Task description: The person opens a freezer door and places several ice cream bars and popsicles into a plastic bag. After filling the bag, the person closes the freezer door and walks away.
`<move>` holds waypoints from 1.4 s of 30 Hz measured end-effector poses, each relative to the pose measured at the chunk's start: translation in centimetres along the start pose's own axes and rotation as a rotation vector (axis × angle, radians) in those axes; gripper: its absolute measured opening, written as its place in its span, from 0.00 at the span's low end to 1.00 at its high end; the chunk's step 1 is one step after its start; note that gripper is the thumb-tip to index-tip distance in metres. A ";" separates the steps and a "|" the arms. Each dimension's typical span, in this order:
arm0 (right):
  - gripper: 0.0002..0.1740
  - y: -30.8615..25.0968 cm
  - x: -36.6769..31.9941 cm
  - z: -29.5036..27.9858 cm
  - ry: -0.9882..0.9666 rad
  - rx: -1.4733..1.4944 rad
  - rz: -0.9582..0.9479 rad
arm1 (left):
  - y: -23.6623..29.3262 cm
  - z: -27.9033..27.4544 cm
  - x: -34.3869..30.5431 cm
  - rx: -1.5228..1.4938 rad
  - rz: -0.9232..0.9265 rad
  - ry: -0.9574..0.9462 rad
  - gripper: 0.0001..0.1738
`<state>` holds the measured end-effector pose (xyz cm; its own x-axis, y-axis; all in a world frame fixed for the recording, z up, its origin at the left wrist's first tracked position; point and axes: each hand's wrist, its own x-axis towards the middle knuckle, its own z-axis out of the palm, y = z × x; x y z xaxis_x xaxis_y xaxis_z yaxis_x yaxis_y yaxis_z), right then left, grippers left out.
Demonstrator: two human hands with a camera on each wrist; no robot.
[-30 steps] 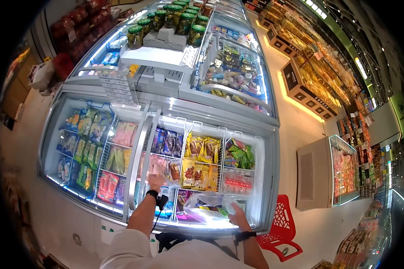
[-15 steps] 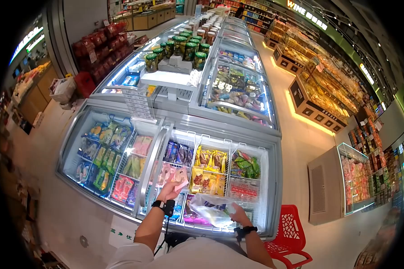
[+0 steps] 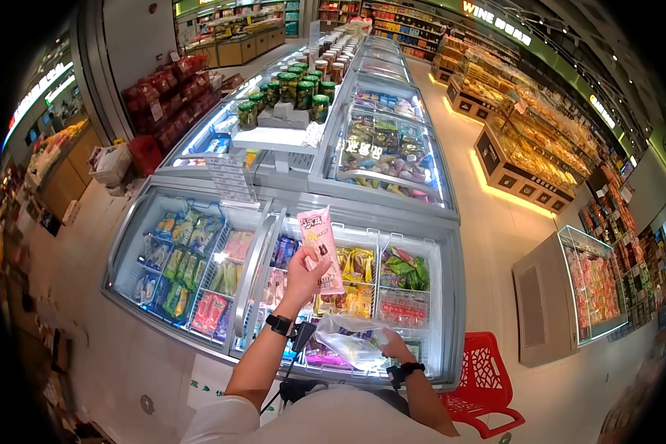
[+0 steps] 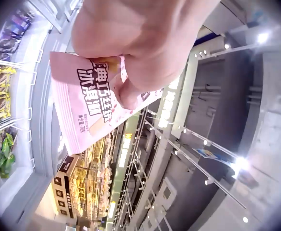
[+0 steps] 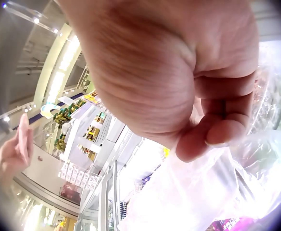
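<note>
My left hand (image 3: 305, 275) holds up a pink ice cream packet (image 3: 320, 248) over the open freezer chest, gripping it from its left side. In the left wrist view the thumb lies across the printed face of the packet (image 4: 90, 103). My right hand (image 3: 396, 346) pinches the edge of a clear plastic bag (image 3: 348, 342) low over the front right of the freezer. Curled fingers (image 5: 217, 132) grip the crumpled film of the bag (image 5: 188, 187) in the right wrist view. Something dark shows through the bag in the head view.
Wire baskets in the freezer chest (image 3: 448, 296) hold yellow packets (image 3: 357, 263), green packets (image 3: 403, 270) and more ice creams. A glass lid frame (image 3: 255, 285) crosses its middle. Green-lidded jars (image 3: 288, 90) stand beyond. At the right is a red shopping basket (image 3: 485, 370).
My left hand has drawn the pink packet out of the freezer and raised it up and to the right. The right hand stays low with the bag. The head view has tilted upward.
</note>
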<state>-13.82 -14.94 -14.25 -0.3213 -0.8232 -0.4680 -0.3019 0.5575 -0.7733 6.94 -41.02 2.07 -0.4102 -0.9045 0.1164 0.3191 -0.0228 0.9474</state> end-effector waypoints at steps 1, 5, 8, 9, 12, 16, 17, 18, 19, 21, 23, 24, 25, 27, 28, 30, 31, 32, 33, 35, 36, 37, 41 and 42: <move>0.39 -0.1 -0.1 -0.1 -0.013 0.014 0.020 | 1.3 1.0 -0.2 0.027 0.080 -0.029 0.29; 0.39 0.7 0.3 -0.3 -0.009 -0.045 0.002 | 5.6 3.2 -1.6 -0.487 -0.033 -0.258 0.49; 0.39 1.3 0.3 -0.3 -0.024 -0.026 0.018 | 5.5 2.5 -1.5 -0.934 -0.225 -0.516 0.50; 0.39 1.1 0.2 -0.3 -0.025 -0.022 0.024 | 6.7 3.5 -2.2 -0.935 -0.205 -0.482 0.38; 0.39 1.2 0.3 -0.3 -0.026 -0.027 0.032 | 4.9 3.4 -1.5 -1.205 -0.356 -0.647 0.27; 0.38 1.1 0.4 0.1 0.000 0.008 0.063 | 6.1 4.5 -2.9 -1.288 -0.460 -0.516 0.27; 0.38 1.3 0.7 0.1 0.006 0.000 0.049 | 6.7 4.8 -3.5 -1.298 -0.516 -0.485 0.28; 0.37 1.5 1.1 0.3 0.011 -0.006 0.038 | 6.2 4.8 -3.5 -1.331 -0.559 -0.506 0.28; 0.37 1.9 1.2 0.4 0.017 -0.011 0.027 | 5.3 4.6 -3.4 -1.363 -0.603 -0.526 0.29; 0.37 2.1 1.4 0.4 0.022 -0.059 -0.006 | 4.9 5.0 -3.4 -1.400 -0.649 -0.599 0.29; 0.37 2.9 1.8 0.8 0.062 -0.069 -0.038 | 6.1 5.6 -4.1 -1.329 -0.624 -0.515 0.28; 0.37 2.6 1.6 0.8 0.052 -0.054 -0.019 | 7.0 5.9 -4.4 -1.294 -0.610 -0.474 0.28; 0.37 2.4 1.5 0.7 0.042 -0.038 0.001 | 7.0 5.9 -4.5 -1.295 -0.611 -0.482 0.27; 0.37 1.4 1.0 0.4 0.030 -0.017 0.027 | 7.1 5.8 -4.5 -1.299 -0.613 -0.497 0.27; 0.37 0.6 0.5 0.3 0.028 -0.011 0.034 | 7.4 5.8 -4.6 -1.285 -0.597 -0.499 0.27; 0.38 0.6 0.4 0.5 0.029 -0.013 0.023 | 7.8 6.0 -4.8 -1.256 -0.565 -0.500 0.28; 0.38 0.9 0.7 0.5 0.032 -0.021 0.003 | 7.7 5.9 -4.7 -1.286 -0.548 -0.533 0.28; 0.38 1.3 0.8 0.7 0.034 -0.030 -0.016 | 7.4 5.8 -4.7 -1.315 -0.531 -0.565 0.28; 0.38 1.0 0.6 0.7 0.027 -0.025 -0.004 | 7.4 5.7 -4.7 -1.345 -0.513 -0.595 0.28; 0.38 0.5 0.6 0.5 0.005 -0.019 0.025 | 7.8 5.8 -4.7 -1.333 -0.508 -0.601 0.30; 0.38 0.5 0.6 0.6 0.000 -0.035 0.003 | 8.0 5.8 -4.8 -1.329 -0.507 -0.594 0.31; 0.38 0.6 0.5 0.7 -0.002 -0.016 0.018 | 7.8 5.5 -4.9 -1.300 -0.515 -0.566 0.33; 0.39 0.7 0.4 0.9 -0.005 -0.027 0.039 | 8.0 5.4 -5.0 -1.304 -0.526 -0.565 0.35; 0.39 0.7 0.5 0.9 0.001 -0.030 0.034 | 7.7 5.2 -5.0 -1.293 -0.524 -0.611 0.36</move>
<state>-13.43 -15.06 -15.39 -0.3325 -0.8034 -0.4939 -0.3172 0.5885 -0.7437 7.02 -34.52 10.35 -0.8872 -0.3743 0.2698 0.4023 -0.9139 0.0550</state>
